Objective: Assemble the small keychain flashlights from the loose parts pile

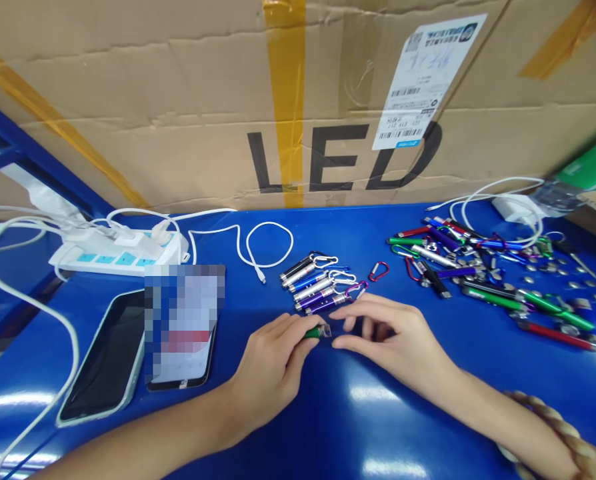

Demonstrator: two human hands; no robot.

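My left hand (273, 363) is closed in a pinch on a small green keychain flashlight (317, 331), just above the blue table. My right hand (388, 337) sits right beside it, thumb and fingers curled together at the flashlight's silver tip; what they grip is hidden. Just beyond the hands lies a neat row of several finished keychain flashlights (315, 283) with carabiner clips. A loose red carabiner (379, 271) lies to the right of that row.
A heap of flashlight parts and button cells (498, 273) covers the right side. Two phones (143, 340) lie at left, with a white power strip (121, 252) and cables (258, 250) behind. A large cardboard box marked LED (298, 100) walls the back.
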